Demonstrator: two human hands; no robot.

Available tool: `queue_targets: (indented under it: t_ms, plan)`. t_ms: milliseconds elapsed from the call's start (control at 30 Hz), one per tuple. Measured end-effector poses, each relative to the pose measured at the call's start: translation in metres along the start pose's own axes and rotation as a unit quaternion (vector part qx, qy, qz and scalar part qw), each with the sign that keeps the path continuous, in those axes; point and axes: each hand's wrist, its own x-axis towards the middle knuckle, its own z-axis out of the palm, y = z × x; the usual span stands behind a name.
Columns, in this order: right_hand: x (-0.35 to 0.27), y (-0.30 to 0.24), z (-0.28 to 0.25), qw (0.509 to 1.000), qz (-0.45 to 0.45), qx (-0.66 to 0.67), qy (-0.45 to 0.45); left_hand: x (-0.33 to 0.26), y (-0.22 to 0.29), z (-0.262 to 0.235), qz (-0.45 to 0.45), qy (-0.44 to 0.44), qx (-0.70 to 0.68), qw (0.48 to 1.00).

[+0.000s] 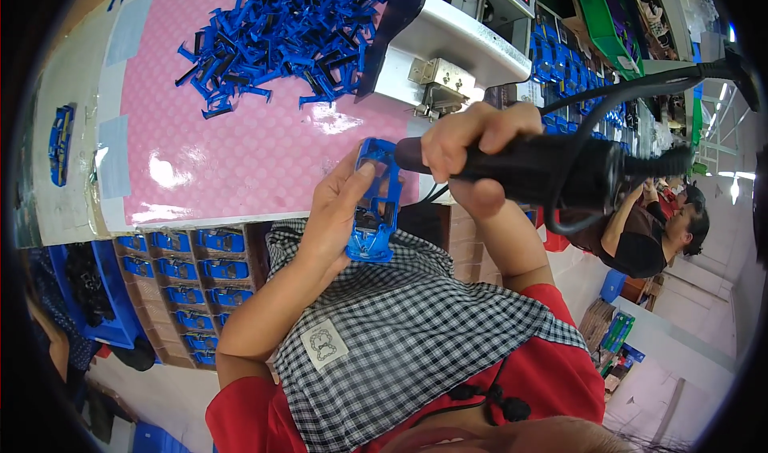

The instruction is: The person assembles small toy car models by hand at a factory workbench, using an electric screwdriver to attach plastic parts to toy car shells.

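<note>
**Two-Handed Hold**

Left hand [332, 209] grips the blue oblong plastic housing [386, 210] over the near edge of the pink-covered worktop [240, 153], presumably to brace it. Right hand [462, 137] encloses the black cylindrical corded tool [552, 167] sideways, nose at the housing's far end, apparently for alignment.

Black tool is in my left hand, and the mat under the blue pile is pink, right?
Not quite: the head view shows the black tool in your right hand. The mat under the blue pile is pink, as you said.
</note>
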Motion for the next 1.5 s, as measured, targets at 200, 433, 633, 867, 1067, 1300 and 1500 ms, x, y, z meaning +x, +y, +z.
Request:
queue_targets:
  t_ms: [200,433,633,867,1067,1300,1500]
  plan:
    - [-0.024,-0.03,0.006,0.99,-0.059,-0.069,0.106,-0.001,0.002,0.002,-0.001,-0.014,-0.002,1.0]
    - [0.029,-0.041,-0.022,0.968,-0.193,-0.101,0.127,-0.002,0.004,0.004,-0.005,-0.029,-0.019,0.999]
    - [0.033,-0.037,-0.014,0.971,-0.102,-0.108,0.189,-0.001,0.005,0.004,-0.018,-0.025,-0.023,0.999]
    - [0.025,-0.033,0.015,0.985,-0.02,-0.099,0.137,0.001,0.004,0.006,0.003,-0.011,-0.029,1.0]
    - [0.018,-0.01,0.021,0.992,-0.013,-0.021,0.125,0.003,0.004,0.0,-0.015,-0.029,-0.011,0.999]
    - [0.016,0.0,0.016,0.991,0.006,-0.064,0.119,0.001,0.003,-0.001,-0.012,-0.026,-0.019,0.999]
    - [0.014,0.005,0.009,0.991,-0.009,-0.107,0.082,-0.003,0.001,0.003,-0.025,-0.02,-0.014,0.999]
